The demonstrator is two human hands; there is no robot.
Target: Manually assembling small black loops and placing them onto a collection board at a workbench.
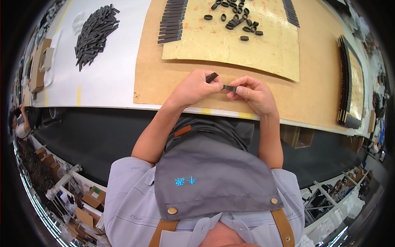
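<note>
My left hand [195, 87] and my right hand [253, 94] meet over the near edge of a brown board [152, 78]. Between them they pinch a short dark strip [220, 82]. One end pokes up from my left fingers; the other end sits under my right thumb and fingertips. The strip looks bent between the two hands.
A yellowish sheet [247, 49] lies on the board with several dark loops [236, 18] and a row of flat dark strips [172, 22]. A loose heap of dark strips [95, 33] rests on the white tabletop at the left. Stacked dark strips [345, 82] line the right.
</note>
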